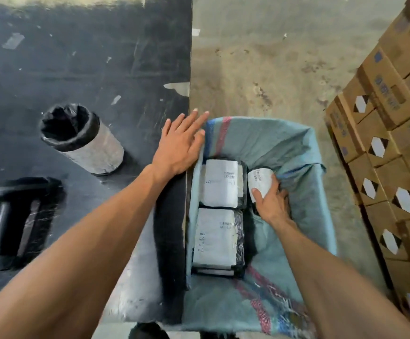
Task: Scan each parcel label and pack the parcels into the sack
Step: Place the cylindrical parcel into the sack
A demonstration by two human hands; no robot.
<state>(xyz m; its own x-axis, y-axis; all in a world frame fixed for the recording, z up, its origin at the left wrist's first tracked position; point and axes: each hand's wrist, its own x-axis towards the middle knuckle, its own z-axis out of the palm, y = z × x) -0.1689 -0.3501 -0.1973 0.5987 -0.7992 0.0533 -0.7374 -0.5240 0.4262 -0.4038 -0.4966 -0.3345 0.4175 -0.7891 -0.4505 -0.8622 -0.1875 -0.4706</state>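
two labelled parcels (pixel 220 183) lie flat inside the sack (pixel 297 152); a third parcel (pixel 260 181), beside them, is grasped by the right hand (pixel 272 203). left hand (pixel 180 143) rests flat, fingers spread, on the sack's rim at the black table (pixel 76 69), which bears one cylinder (pixel 84 140).

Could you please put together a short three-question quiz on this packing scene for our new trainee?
1. True or false: the right hand grips a white-labelled parcel inside the sack.
2. Where does the left hand rest?
A. on the stacked cartons
B. flat at the table edge, against the sack's rim
C. on the scanner
3. Fill in: besides the gripped one, ___ labelled parcels lie face up in the sack, one beyond the other.

Key: 1 true; 2 B; 3 two.
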